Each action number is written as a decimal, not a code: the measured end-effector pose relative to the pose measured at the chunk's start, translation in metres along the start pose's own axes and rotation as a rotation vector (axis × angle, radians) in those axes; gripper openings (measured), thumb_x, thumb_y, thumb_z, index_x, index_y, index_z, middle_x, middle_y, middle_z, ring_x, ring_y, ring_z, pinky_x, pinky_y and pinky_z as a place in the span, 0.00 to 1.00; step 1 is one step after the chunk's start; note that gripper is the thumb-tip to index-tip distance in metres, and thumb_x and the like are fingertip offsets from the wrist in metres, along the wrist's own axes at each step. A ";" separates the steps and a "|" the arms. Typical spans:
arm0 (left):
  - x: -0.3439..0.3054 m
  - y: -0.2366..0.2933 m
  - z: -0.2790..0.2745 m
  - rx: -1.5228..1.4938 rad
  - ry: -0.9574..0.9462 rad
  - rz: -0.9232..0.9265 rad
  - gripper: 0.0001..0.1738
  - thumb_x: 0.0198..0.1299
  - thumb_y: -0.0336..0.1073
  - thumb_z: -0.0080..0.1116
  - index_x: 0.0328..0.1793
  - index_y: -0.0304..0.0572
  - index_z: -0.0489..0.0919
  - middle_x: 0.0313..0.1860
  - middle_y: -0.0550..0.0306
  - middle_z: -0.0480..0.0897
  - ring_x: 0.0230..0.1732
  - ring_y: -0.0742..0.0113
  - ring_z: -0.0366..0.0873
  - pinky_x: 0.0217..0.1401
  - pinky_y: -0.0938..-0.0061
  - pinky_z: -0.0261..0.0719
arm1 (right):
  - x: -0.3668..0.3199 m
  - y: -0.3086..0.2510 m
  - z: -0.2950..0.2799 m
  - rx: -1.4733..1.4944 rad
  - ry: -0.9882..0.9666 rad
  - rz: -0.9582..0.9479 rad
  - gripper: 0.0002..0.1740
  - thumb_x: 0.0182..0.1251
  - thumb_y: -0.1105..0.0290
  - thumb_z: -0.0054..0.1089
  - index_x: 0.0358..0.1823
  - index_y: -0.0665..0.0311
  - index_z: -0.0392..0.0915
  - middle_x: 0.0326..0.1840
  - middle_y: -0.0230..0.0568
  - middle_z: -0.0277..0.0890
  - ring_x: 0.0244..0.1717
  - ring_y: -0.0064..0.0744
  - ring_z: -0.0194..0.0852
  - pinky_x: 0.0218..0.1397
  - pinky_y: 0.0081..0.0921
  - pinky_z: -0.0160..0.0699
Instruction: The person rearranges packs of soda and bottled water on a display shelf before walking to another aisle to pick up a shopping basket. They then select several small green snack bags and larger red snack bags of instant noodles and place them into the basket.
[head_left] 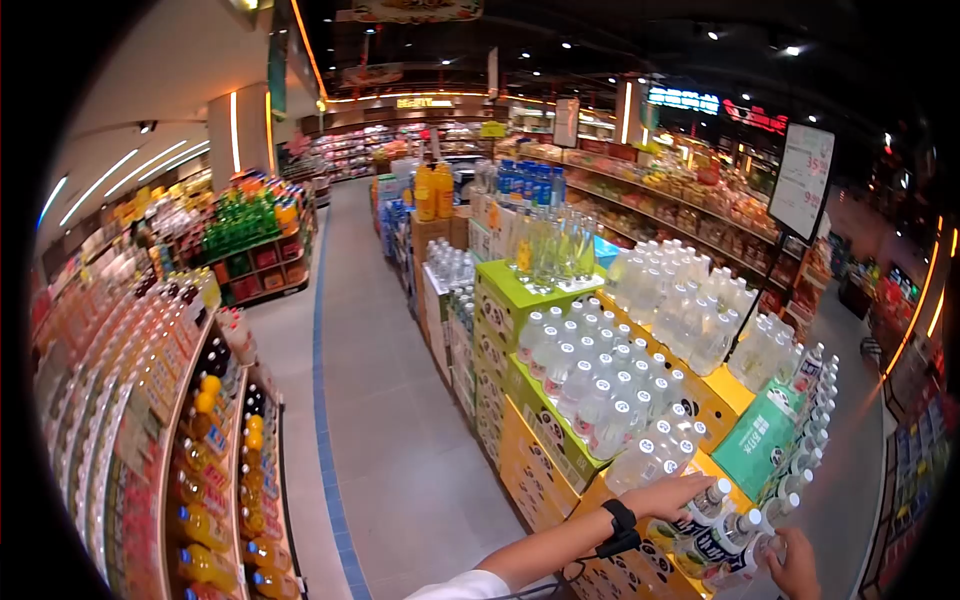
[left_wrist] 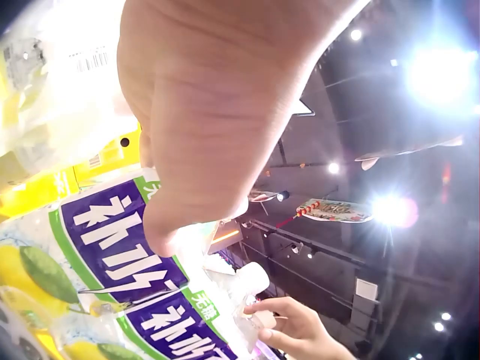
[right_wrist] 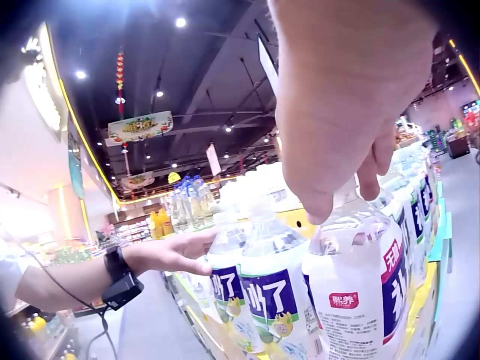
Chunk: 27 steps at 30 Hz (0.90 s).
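Note:
At the lower right of the head view, both hands are among clear plastic drink bottles with white caps. My left hand (head_left: 668, 497) has its thumb on the front and fingers at the back of a bottle (right_wrist: 227, 281) with a dark blue label. A second bottle (right_wrist: 270, 289), labelled alike, stands beside it. With thumb and fingers, my right hand (head_left: 795, 565) grips the upper part of another bottle (right_wrist: 349, 292); its white label side bears a small red logo. The hand hides its cap in the right wrist view.
Yellow panda-printed cartons (head_left: 535, 460) support the bottles. A green box (head_left: 765, 435) lies behind them, near a price sign (head_left: 800, 180) on a pole. More clear bottles (head_left: 600, 370) stand on the green-edged stack. Left of the grey aisle (head_left: 400, 420) are drink shelves (head_left: 165, 440).

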<state>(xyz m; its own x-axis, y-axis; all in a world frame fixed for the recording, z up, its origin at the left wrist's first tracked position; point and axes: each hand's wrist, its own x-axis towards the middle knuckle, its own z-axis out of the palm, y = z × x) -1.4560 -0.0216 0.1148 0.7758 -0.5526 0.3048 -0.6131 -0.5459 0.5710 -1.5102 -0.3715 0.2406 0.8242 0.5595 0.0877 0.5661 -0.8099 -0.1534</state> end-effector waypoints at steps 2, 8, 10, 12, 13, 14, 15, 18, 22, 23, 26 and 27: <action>-0.005 0.015 -0.007 0.118 0.006 -0.065 0.55 0.55 0.42 0.69 0.83 0.41 0.48 0.82 0.45 0.56 0.83 0.44 0.49 0.82 0.38 0.37 | -0.001 -0.006 -0.012 0.021 -0.055 -0.021 0.22 0.73 0.63 0.56 0.62 0.71 0.73 0.57 0.62 0.76 0.56 0.60 0.75 0.60 0.45 0.74; -0.032 0.062 0.028 0.276 0.345 -0.254 0.51 0.59 0.44 0.67 0.82 0.36 0.51 0.81 0.37 0.55 0.82 0.39 0.50 0.82 0.48 0.46 | -0.055 0.058 -0.022 0.177 0.235 -0.310 0.25 0.68 0.66 0.61 0.63 0.68 0.71 0.62 0.57 0.74 0.62 0.58 0.73 0.64 0.42 0.72; -0.040 0.117 0.064 0.339 0.673 -0.370 0.44 0.56 0.36 0.69 0.77 0.30 0.59 0.74 0.33 0.64 0.77 0.40 0.59 0.80 0.57 0.55 | -0.085 0.102 -0.017 0.206 0.377 -0.302 0.23 0.56 0.69 0.70 0.53 0.64 0.76 0.57 0.52 0.77 0.54 0.56 0.77 0.53 0.43 0.78; -0.055 0.115 0.137 0.265 0.958 -0.436 0.38 0.60 0.31 0.63 0.74 0.28 0.61 0.72 0.36 0.66 0.75 0.45 0.62 0.79 0.59 0.58 | -0.113 0.149 -0.017 0.308 0.361 -0.287 0.19 0.58 0.68 0.70 0.50 0.65 0.78 0.58 0.50 0.77 0.52 0.55 0.79 0.52 0.40 0.80; -0.054 0.131 0.166 0.150 1.078 -0.554 0.33 0.60 0.29 0.61 0.71 0.29 0.62 0.73 0.37 0.65 0.74 0.47 0.63 0.77 0.61 0.60 | -0.123 0.173 -0.015 0.349 0.365 -0.240 0.17 0.59 0.68 0.70 0.48 0.64 0.79 0.58 0.49 0.77 0.51 0.54 0.80 0.51 0.39 0.81; -0.056 0.139 0.210 0.025 1.241 -0.680 0.31 0.61 0.27 0.59 0.69 0.31 0.62 0.71 0.40 0.66 0.71 0.52 0.65 0.76 0.62 0.61 | -0.137 0.195 -0.012 0.396 0.352 -0.199 0.14 0.60 0.68 0.69 0.46 0.64 0.80 0.57 0.48 0.78 0.50 0.52 0.81 0.50 0.38 0.82; -0.055 0.152 0.249 -0.154 1.422 -0.863 0.29 0.62 0.26 0.57 0.69 0.35 0.62 0.65 0.45 0.69 0.64 0.57 0.68 0.72 0.64 0.65 | -0.150 0.215 -0.006 0.421 0.317 -0.162 0.13 0.61 0.67 0.69 0.45 0.64 0.80 0.57 0.47 0.78 0.50 0.51 0.81 0.50 0.38 0.82; -0.077 0.121 0.383 -1.009 1.468 -1.243 0.11 0.62 0.27 0.54 0.49 0.49 0.68 0.39 0.57 0.75 0.35 0.66 0.73 0.35 0.72 0.73 | -0.167 0.272 0.001 0.504 0.269 -0.081 0.11 0.63 0.66 0.67 0.44 0.62 0.81 0.57 0.46 0.79 0.49 0.47 0.83 0.49 0.36 0.82; -0.039 0.126 0.527 -1.552 0.834 -1.118 0.17 0.67 0.44 0.54 0.58 0.51 0.70 0.53 0.49 0.75 0.51 0.51 0.75 0.48 0.51 0.75 | -0.185 0.340 0.016 0.597 0.262 0.037 0.10 0.65 0.66 0.66 0.43 0.62 0.82 0.57 0.44 0.79 0.44 0.43 0.84 0.45 0.33 0.83; -0.025 0.123 0.563 -1.620 0.675 -1.008 0.22 0.68 0.50 0.54 0.63 0.51 0.70 0.61 0.46 0.76 0.59 0.46 0.76 0.56 0.45 0.76 | -0.185 0.360 0.019 0.591 0.279 0.043 0.10 0.65 0.66 0.66 0.43 0.63 0.82 0.56 0.43 0.80 0.43 0.42 0.84 0.44 0.32 0.83; 0.159 0.183 0.491 -1.597 0.649 -1.220 0.03 0.64 0.32 0.53 0.38 0.50 0.71 0.33 0.58 0.74 0.27 0.63 0.73 0.26 0.73 0.71 | -0.181 0.409 0.022 0.628 0.313 0.088 0.09 0.66 0.66 0.65 0.42 0.64 0.82 0.54 0.44 0.81 0.40 0.42 0.84 0.42 0.30 0.82; 0.212 0.175 0.495 -1.548 0.729 -1.208 0.03 0.65 0.31 0.53 0.38 0.49 0.72 0.31 0.60 0.74 0.26 0.66 0.72 0.23 0.72 0.70 | -0.177 0.432 0.023 0.622 0.329 0.087 0.09 0.66 0.66 0.65 0.42 0.64 0.82 0.53 0.44 0.81 0.40 0.41 0.84 0.42 0.30 0.82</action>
<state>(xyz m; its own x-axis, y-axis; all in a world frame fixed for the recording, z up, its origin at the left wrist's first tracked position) -1.4723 -0.5463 -0.0983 0.7402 0.0941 -0.6658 0.4235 0.7039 0.5703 -1.4115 -0.8160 0.1360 0.8832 0.3361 0.3271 0.4654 -0.5434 -0.6987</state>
